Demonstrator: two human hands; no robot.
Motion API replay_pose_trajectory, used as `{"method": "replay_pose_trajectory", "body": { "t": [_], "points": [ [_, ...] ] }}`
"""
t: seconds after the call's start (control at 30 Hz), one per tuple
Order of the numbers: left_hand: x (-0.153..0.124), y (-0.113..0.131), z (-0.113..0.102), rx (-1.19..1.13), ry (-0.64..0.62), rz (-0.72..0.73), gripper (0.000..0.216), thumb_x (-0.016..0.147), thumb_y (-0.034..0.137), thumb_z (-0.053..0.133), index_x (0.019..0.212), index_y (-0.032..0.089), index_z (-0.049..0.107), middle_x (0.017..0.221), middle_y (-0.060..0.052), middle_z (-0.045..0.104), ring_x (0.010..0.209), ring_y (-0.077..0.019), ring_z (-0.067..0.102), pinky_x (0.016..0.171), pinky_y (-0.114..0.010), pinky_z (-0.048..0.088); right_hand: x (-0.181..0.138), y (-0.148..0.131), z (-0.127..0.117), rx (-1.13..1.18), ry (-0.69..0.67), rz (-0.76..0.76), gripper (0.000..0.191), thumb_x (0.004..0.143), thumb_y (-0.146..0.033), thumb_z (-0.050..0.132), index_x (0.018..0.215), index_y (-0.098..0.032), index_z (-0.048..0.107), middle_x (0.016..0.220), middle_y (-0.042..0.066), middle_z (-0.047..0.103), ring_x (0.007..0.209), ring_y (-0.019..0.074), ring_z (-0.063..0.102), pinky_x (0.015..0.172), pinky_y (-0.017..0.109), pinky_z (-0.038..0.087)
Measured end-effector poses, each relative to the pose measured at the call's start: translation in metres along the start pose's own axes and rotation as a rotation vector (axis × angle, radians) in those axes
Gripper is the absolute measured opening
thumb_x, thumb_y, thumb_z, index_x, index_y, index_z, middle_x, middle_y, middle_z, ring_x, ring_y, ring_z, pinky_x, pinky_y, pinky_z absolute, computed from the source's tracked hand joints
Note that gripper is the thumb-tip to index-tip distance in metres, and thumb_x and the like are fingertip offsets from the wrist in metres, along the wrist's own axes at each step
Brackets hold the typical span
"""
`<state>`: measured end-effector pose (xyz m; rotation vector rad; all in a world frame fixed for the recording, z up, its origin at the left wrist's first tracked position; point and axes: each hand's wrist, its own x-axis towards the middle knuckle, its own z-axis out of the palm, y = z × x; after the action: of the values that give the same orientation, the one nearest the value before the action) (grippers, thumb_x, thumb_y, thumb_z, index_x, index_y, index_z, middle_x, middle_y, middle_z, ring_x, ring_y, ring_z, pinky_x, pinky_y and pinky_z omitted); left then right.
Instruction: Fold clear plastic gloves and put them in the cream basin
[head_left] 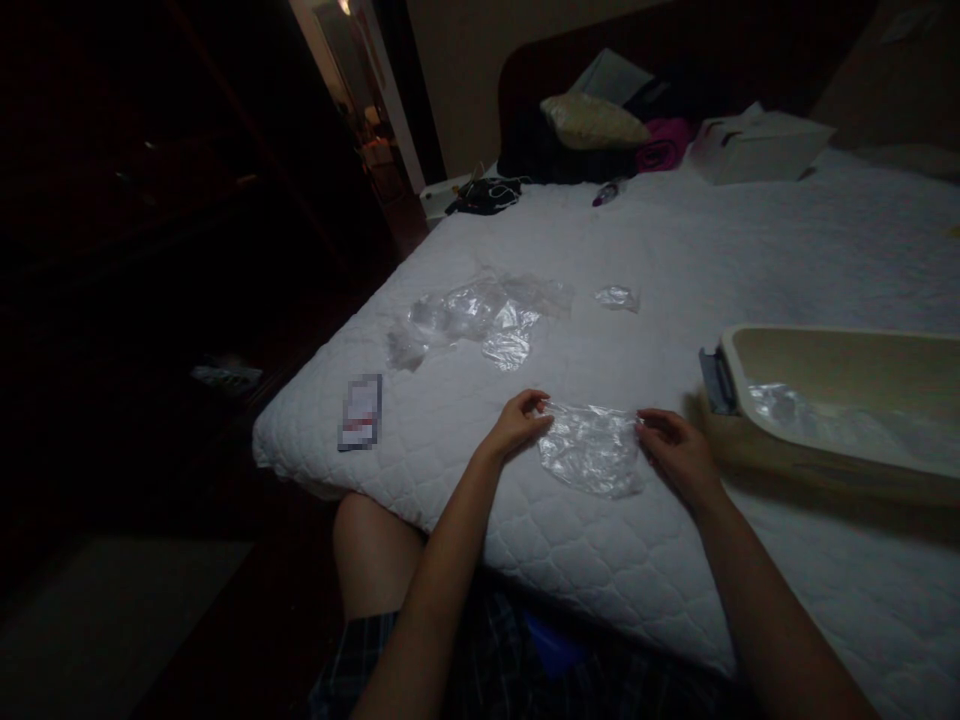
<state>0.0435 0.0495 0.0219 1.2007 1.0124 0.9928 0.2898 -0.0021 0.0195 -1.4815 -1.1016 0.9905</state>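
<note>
A clear plastic bag [592, 452] is spread out between my two hands, over the white quilted bed [585, 560]. My left hand [523, 420] pinches its upper left corner. At the upper right corner, the fingers of my right hand [679, 452] are closed on the plastic. Farther up the bed lie more crumpled clear plastic bags [480, 310], loosely heaped, and one small folded plastic piece [617, 297] lies apart to their right. To the right of my right hand stands a beige plastic bin [817, 465] with clear plastic inside.
A phone-like flat object [361, 412], blurred out, lies near the bed's left edge. A white box [761, 145], a pillow-like bundle [596, 122] and a magenta roll [664, 145] sit by the headboard [517, 75]. A dark pile with cables [487, 195] lies at the far left corner.
</note>
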Motion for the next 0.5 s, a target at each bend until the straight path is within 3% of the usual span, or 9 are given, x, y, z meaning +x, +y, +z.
{"method": "replay_pose_trajectory", "body": {
  "t": [0.2, 0.33, 0.5],
  "points": [
    [-0.0028, -0.0044, -0.0041, 0.094, -0.017, 0.022, 0.047, 0.061, 0.017, 0.068, 0.106, 0.018, 0.058, 0.093, -0.001, 0.052, 0.054, -0.001, 0.037, 0.047, -0.014, 0.03, 0.0, 0.0052, -0.001, -0.108, -0.004, -0.138, 0.045, 0.068, -0.035, 0.065, 0.108, -0.019, 0.057, 0.104, 0.009, 0.061, 0.071, 0.0142, 0.057, 0.062, 0.028, 0.049],
    [-0.0046, -0.0004, -0.0016, 0.001, -0.001, -0.029, 0.041, 0.062, 0.02, 0.069, 0.102, 0.018, 0.059, 0.09, -0.001, 0.053, 0.056, -0.002, 0.043, 0.05, -0.014, 0.035, -0.0026, 0.0031, -0.0006, -0.196, 0.047, -0.18, 0.046, 0.07, -0.04, 0.063, 0.11, -0.019, 0.057, 0.1, 0.009, 0.06, 0.072, 0.0143, 0.056, 0.066, 0.03, 0.049],
    [-0.0052, 0.002, -0.0009, -0.143, 0.052, -0.068, 0.028, 0.069, 0.031, 0.066, 0.093, 0.019, 0.057, 0.074, 0.004, 0.052, 0.047, -0.0007, 0.042, 0.047, -0.015, 0.037, -0.0075, -0.0015, -0.0028, -0.161, 0.137, -0.136, 0.044, 0.072, -0.049, 0.06, 0.104, -0.019, 0.057, 0.09, 0.006, 0.058, 0.067, 0.0132, 0.054, 0.058, 0.026, 0.046]
  ]
}}
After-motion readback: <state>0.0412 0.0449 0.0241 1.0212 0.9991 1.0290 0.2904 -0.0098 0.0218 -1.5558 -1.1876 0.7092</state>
